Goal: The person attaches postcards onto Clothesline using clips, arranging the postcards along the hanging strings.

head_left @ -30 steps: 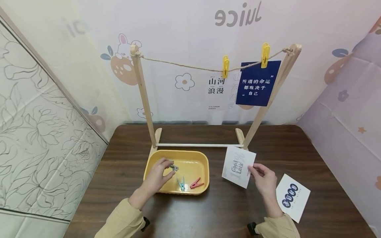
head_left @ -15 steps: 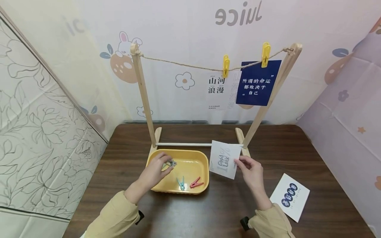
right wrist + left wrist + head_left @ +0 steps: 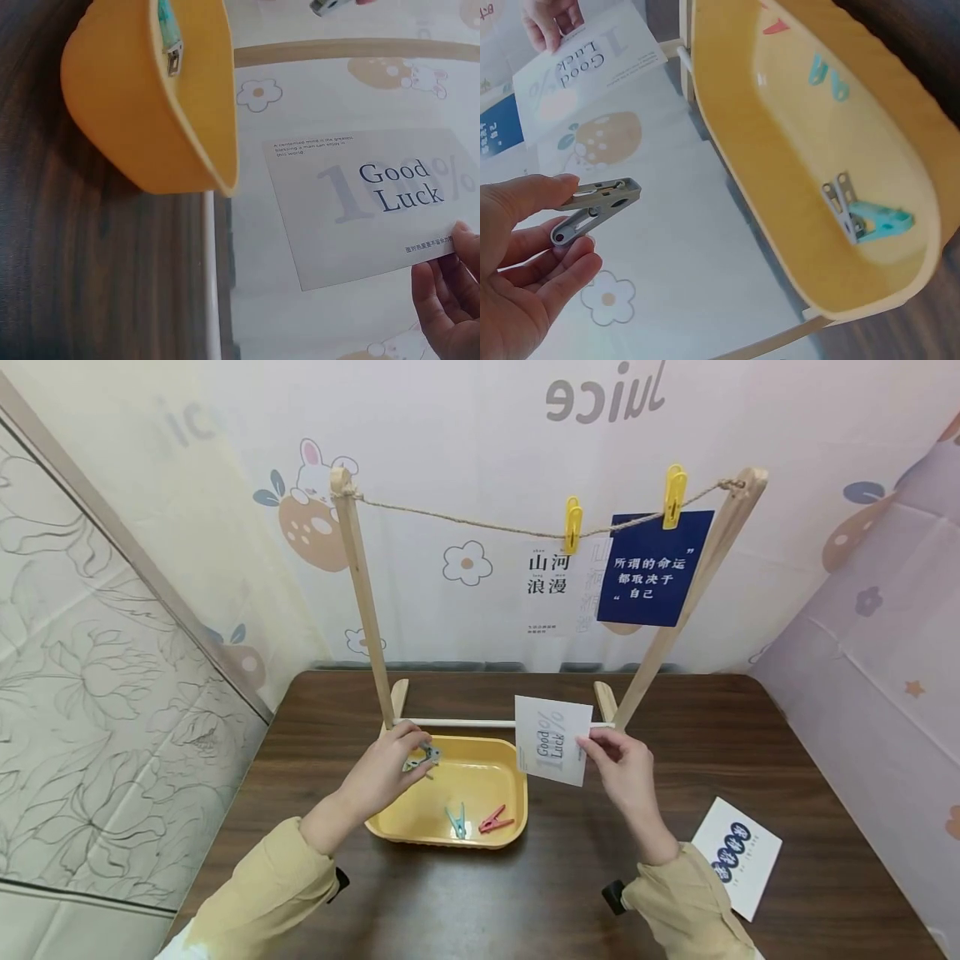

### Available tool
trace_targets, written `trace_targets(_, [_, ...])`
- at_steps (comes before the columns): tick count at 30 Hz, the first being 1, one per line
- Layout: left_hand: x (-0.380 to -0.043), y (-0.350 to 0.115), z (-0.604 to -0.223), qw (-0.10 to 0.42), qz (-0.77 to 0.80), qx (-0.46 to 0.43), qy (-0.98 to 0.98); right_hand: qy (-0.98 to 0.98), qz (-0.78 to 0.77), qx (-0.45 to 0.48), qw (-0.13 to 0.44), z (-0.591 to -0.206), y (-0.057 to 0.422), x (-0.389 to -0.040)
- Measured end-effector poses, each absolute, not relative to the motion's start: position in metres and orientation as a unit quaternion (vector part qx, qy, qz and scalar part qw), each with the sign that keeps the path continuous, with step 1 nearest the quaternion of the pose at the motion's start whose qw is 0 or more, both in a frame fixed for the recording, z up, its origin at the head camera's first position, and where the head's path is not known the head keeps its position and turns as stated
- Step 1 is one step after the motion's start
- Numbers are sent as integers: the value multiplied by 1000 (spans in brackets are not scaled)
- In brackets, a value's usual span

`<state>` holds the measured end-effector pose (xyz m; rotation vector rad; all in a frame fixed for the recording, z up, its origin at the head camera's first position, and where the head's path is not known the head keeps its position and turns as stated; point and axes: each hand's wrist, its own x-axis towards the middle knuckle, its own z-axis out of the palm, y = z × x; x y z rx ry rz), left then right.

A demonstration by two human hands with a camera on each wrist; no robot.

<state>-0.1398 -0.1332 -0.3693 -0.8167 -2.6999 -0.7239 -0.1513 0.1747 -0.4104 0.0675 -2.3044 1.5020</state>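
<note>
My left hand [image 3: 382, 767] pinches a grey clothespin [image 3: 596, 206] between thumb and fingers, above the left end of a yellow tray [image 3: 519, 793]. A white "Good Luck" card [image 3: 553, 742] is held by one edge between the thumb and fingers of my right hand [image 3: 621, 767], just right of the tray. Inside the tray lie a teal clothespin [image 3: 457, 821] and a red clothespin [image 3: 496, 820]; the left wrist view also shows a grey clothespin [image 3: 841, 206] touching another teal one [image 3: 883, 219]. A twine line [image 3: 457, 522] runs between two wooden posts behind.
On the twine, yellow clothespins [image 3: 573, 525] hold a white card [image 3: 549, 597] and a dark blue card [image 3: 654, 568]. Another white card [image 3: 750, 860] lies on the brown table [image 3: 817, 793] at the right. A white rod [image 3: 465, 723] joins the posts low down.
My right hand has carried the "Good Luck" card leftward and up, toward the tray. My left hand has risen slightly with the grey clothespin still pinched.
</note>
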Motion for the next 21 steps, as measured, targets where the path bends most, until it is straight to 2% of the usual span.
trace_targets(4, [-142, -133, -361, 117, -238, -293, -918, -786, 575, 79, 212, -427, 180, -165])
trace_targets(7, [-145, -132, -353, 113, -238, -300, -917, -793, 562, 88, 217, -422, 178, -168])
trace_targets(11, [-148, -130, -341, 109, -237, -309, -914, -834, 508, 65, 205, -394, 166, -161])
trace_targets(21, [-156, -127, -310, 114, -216, -330, -912, -824, 526, 81, 194, -370, 153, -171])
